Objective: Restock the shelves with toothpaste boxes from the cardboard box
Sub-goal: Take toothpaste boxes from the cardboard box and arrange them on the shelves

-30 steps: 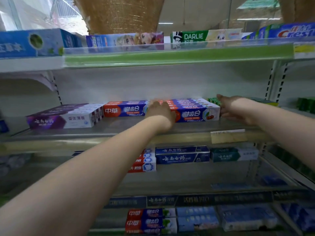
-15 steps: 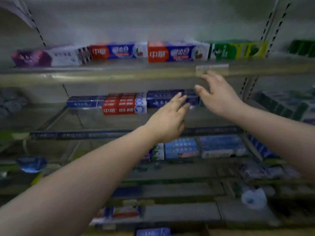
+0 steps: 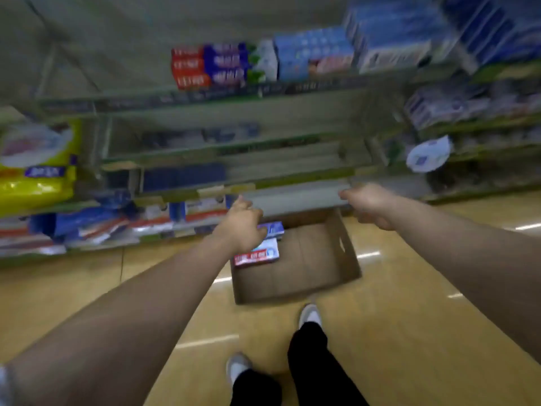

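At the far left a yellow pack (image 3: 36, 168) sits on a low shelf. Beside it, the shelves (image 3: 187, 148) run across the blurred view, with a stocked row of red-and-blue toothpaste cartons (image 3: 209, 65) high up. The step in hand looks like fetching the next load, since the person is bent toward the floor, where the cardboard box (image 3: 307, 265) stands open just in front of the bottom shelf. The left hand (image 3: 241, 227) hangs over the box's near-left corner with its fingers curled downward. It lies right over the toothpaste boxes (image 3: 257, 254), a small red, white and blue stack against the left wall of the carton. Blur hides whether the fingers have closed on one or only hover above, so I cannot tell its grip. The rest of the carton's bottom is bare cardboard, so by my reading little stock is left to move. Further right, the right hand (image 3: 369, 205) is held at the level of the bottom shelf's edge, loosely curled and holding nothing. The next move calls for a firm pinch across the top carton's long sides and a clean lift clear of the wall. The free right hand can take a second carton or steady the box.
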A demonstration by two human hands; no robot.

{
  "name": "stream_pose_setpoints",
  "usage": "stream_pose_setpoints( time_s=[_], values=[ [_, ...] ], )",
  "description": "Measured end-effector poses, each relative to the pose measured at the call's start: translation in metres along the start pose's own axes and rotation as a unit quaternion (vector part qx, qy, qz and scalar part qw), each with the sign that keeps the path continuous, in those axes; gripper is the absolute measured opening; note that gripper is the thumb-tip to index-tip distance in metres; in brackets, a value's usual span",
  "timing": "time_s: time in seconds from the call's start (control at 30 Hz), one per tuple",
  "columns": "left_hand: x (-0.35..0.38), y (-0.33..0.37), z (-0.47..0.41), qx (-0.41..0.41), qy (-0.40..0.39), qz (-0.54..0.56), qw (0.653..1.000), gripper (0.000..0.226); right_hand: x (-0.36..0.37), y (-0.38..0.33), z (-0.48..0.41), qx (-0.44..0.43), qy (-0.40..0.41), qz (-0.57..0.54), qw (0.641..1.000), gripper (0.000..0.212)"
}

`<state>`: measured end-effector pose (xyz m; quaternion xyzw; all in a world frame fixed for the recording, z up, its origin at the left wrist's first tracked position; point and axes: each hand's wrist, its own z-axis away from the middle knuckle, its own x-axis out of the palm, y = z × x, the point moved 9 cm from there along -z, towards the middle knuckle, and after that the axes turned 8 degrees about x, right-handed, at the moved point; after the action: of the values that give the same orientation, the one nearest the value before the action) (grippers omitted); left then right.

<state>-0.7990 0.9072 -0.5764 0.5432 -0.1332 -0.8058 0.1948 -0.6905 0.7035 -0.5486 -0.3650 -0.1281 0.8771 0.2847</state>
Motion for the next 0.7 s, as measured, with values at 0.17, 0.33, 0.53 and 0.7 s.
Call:
stream_pose_setpoints(
  time_s=[0.17,0.33,0.53,0.7],
  values=[
    [0.113,-0.076,0.003,-0.064,-0.015,0.042,0.997,0.036,0.104,0.079,-0.053,0.031,-0.07,0.011,0.997,0.018],
    [0.223,-0.133,-0.011,-0.13,-0.006,0.08,0.988,0.03,0.184,0.157,-0.115,0.104,-0.126,-0.005,0.986,0.037],
    [0.337,-0.166,-0.029,-0.258,0.011,0.273,0.927,0.031,0.252,0.22,-0.196,0.168,-0.15,-0.086,0.97,0.032],
    [0.412,-0.196,-0.048,-0.429,0.108,0.584,0.68,0.019,0.312,0.234,-0.271,0.173,-0.144,-0.146,0.963,0.031]
  ],
)
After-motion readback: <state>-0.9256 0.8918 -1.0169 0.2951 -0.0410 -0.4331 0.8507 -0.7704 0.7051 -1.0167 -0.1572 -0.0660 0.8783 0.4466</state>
